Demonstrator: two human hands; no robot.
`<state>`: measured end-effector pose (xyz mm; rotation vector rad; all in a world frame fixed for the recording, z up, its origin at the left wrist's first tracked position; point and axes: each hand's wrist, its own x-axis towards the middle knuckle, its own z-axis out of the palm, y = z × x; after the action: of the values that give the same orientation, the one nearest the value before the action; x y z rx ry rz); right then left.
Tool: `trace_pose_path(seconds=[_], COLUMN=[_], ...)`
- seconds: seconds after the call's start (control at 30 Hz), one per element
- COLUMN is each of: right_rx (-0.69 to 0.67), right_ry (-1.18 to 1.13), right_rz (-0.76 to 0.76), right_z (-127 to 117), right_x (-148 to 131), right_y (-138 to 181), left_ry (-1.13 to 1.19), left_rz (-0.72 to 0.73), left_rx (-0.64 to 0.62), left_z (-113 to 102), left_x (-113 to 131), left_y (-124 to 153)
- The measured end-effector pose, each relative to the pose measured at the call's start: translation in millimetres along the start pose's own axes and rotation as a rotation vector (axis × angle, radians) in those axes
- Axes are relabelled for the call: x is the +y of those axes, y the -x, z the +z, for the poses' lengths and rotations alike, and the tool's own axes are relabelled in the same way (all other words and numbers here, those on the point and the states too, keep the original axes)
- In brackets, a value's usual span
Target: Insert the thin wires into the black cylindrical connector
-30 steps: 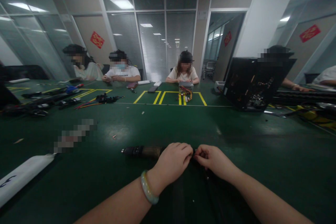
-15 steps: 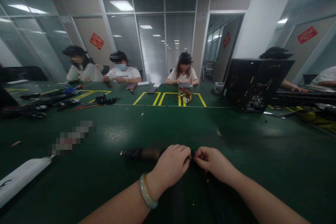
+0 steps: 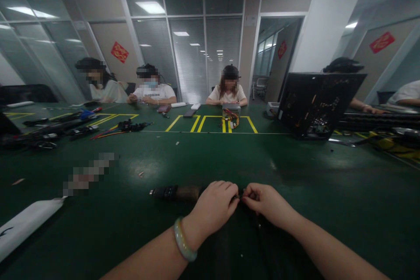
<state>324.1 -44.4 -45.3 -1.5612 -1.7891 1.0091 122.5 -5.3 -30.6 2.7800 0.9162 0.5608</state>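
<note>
My left hand (image 3: 215,205) is curled into a loose fist over a dark cable bundle (image 3: 175,193) that lies on the green table (image 3: 295,170); a pale green bangle sits on that wrist. My right hand (image 3: 267,203) pinches something small and dark right beside my left fingertips. The two hands nearly touch at the middle. Black cables (image 3: 256,236) run from under both hands toward me. What exactly each finger holds is too dark to make out.
A white flat object (image 3: 26,225) lies at the near left. An open black computer case (image 3: 316,103) stands at the right. A power supply with coloured wires (image 3: 231,116) sits in yellow floor-tape markings. Loose cables (image 3: 82,129) lie left. Several people sit across the table.
My hands have stayed together on the cable with hardly any shift. The view has turned very slightly.
</note>
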Motion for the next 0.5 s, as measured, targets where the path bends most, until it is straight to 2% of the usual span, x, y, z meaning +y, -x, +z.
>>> trace_pose_path(seconds=[0.5], right_rx=[0.013], right_ry=[0.006], right_rz=[-0.006], right_z=[2.5], right_x=[3.4], right_y=[-1.8], left_ry=[-0.052], left_rz=[-0.010], left_rx=[-0.027], left_z=[-1.8], left_x=[2.2], left_y=[0.0])
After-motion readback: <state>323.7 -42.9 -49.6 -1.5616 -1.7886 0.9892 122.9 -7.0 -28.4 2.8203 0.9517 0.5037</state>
